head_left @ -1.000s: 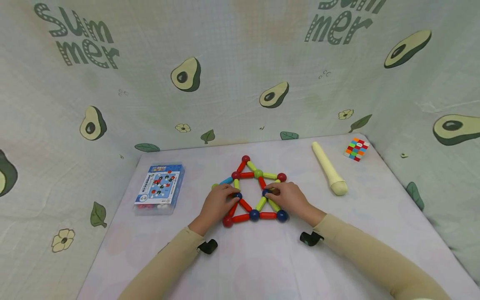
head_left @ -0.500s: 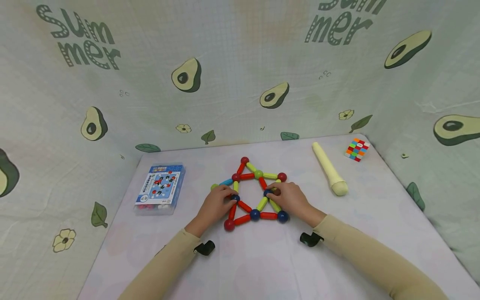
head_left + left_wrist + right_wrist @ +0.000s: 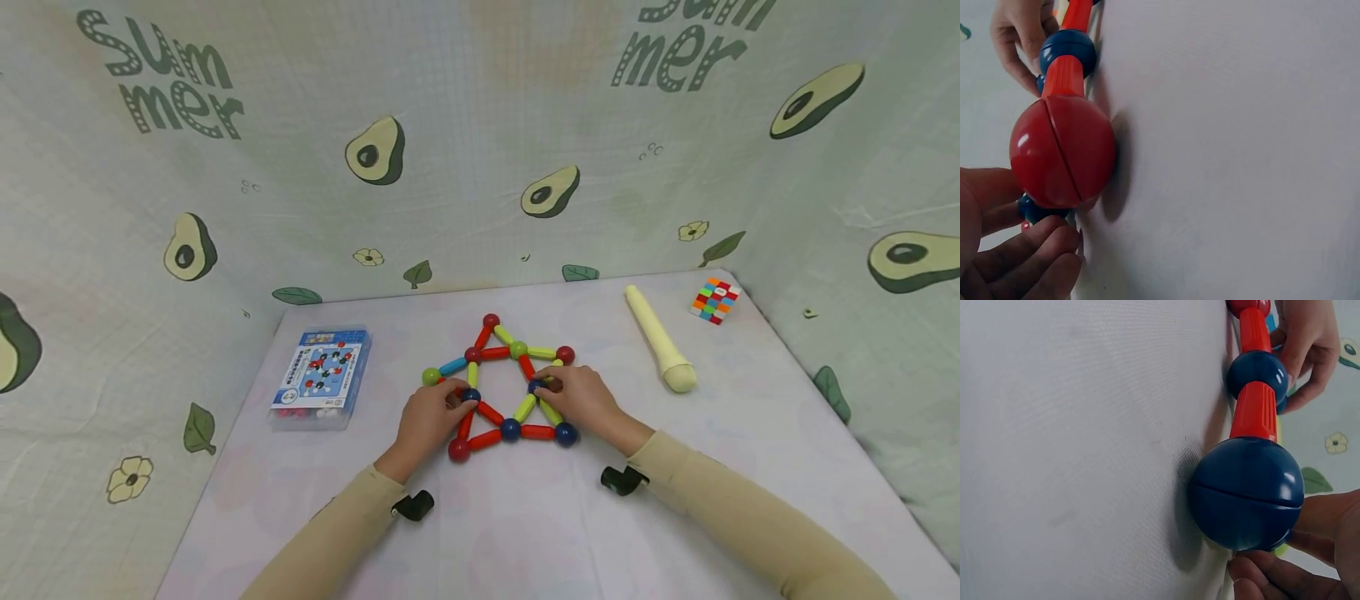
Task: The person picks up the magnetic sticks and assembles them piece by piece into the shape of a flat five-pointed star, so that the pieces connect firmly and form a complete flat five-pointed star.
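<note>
A flat star-like frame of magnetic sticks and balls (image 3: 495,353) lies mid-table, built of red, lime and one blue stick with red, navy and green balls. My left hand (image 3: 427,425) pinches a navy ball (image 3: 471,397) on its left side. Opposite, my right hand (image 3: 581,402) holds another navy ball (image 3: 536,387) between thumb and fingers. In the left wrist view a big red ball (image 3: 1063,153) partly covers the left fingertips and the navy ball there. A navy corner ball (image 3: 1247,494) stands in front of the right fingertips in the right wrist view.
A clear box with a blue molecule-picture label (image 3: 321,375) stands at the left. Toward the right lie a pale yellow club-shaped stick (image 3: 660,337) and a colourful puzzle cube (image 3: 715,300). A printed avocado cloth (image 3: 465,233) hangs behind the table.
The left navy ball and lower-left red corner have shifted slightly toward me. The right navy ball has moved slightly right. My left fingers have drawn back, uncovering the green ball.
</note>
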Available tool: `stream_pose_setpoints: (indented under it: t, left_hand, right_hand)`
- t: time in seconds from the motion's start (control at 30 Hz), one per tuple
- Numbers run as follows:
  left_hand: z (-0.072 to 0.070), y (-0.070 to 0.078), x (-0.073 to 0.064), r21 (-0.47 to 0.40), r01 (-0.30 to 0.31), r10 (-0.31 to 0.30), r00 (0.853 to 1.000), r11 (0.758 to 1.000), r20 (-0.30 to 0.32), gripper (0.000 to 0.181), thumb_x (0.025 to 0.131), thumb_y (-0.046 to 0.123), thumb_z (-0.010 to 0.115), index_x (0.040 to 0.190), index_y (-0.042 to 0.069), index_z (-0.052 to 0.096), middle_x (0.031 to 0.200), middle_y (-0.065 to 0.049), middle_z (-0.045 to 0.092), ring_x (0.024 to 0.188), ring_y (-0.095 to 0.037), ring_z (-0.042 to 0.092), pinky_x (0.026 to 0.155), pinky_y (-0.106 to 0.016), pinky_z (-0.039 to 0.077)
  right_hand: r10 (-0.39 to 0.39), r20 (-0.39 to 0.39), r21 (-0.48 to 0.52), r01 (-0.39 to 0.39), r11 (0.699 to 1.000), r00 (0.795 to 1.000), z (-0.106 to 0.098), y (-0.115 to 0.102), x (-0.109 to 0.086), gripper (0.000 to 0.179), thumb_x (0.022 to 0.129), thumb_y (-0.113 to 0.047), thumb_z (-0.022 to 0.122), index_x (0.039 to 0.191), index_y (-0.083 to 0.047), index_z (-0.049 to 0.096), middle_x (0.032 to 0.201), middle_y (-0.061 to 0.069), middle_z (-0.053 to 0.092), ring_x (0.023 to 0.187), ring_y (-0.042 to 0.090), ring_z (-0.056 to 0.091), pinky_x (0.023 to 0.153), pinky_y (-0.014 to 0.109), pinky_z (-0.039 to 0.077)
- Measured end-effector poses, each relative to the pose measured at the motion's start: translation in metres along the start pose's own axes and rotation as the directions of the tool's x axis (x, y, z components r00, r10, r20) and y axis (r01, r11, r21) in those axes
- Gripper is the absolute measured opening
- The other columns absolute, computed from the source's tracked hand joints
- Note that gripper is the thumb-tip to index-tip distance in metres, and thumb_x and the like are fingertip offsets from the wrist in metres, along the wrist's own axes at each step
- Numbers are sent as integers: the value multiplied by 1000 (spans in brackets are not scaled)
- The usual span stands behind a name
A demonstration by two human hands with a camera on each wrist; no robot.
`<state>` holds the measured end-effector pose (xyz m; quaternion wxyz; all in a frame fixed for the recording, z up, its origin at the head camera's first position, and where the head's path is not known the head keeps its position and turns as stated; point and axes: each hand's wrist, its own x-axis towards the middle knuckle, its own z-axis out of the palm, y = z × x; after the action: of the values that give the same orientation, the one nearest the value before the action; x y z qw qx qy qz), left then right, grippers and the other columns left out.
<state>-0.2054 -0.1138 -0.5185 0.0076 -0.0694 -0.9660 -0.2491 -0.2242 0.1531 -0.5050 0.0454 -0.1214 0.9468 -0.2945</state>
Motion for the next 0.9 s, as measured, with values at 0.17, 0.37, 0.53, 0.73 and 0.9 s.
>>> stream_pose_setpoints:
  t: [0.17,0.37,0.53,0.73,0.9]
  left_hand:
    - [2,1,1,-15,7,-7,1000,1000,-15,34,90,35,79,120,20,74,75,8,64,60,-9,54,51,-23,47]
    - [1,0,5,-46,14,-15,1000,999,-9,32,91,31,79,121,22,74,81,6,67,64,-10,57,54,-23,49]
    - [-2,-1,7,-88,44,-44,999,995,3,31,92,29,78,121,23,74,87,5,68,71,-13,59,59,-23,50]
    - [-2,-3,8,-138,68,-66,998,988,14,31,91,28,79,122,23,74,88,5,68,75,-14,60,61,-24,52]
    - [-1,-6,10,-172,69,-68,998,983,12,31,91,27,79,122,23,74,88,5,67,77,-15,60,62,-24,52]
  right_hand:
    - [-13,-3,7,13,1000,1000,1,2,0,30,92,-28,77,120,-16,76,88,-1,72,73,13,58,66,28,50]
    - [-22,-30,1,22,1000,999,3,5,3,29,92,-28,77,118,-16,76,89,-1,73,74,12,61,67,29,51]
    - [-19,-49,2,19,1000,999,5,7,3,29,92,-29,78,117,-17,77,91,0,74,77,13,63,69,30,53]
    - [-14,-48,17,14,1000,999,4,8,3,30,91,-29,78,118,-17,76,92,-1,74,80,14,65,71,31,54]
    - [-22,-53,36,24,999,998,4,10,4,29,90,-27,79,118,-17,77,92,0,74,80,14,65,71,31,54]
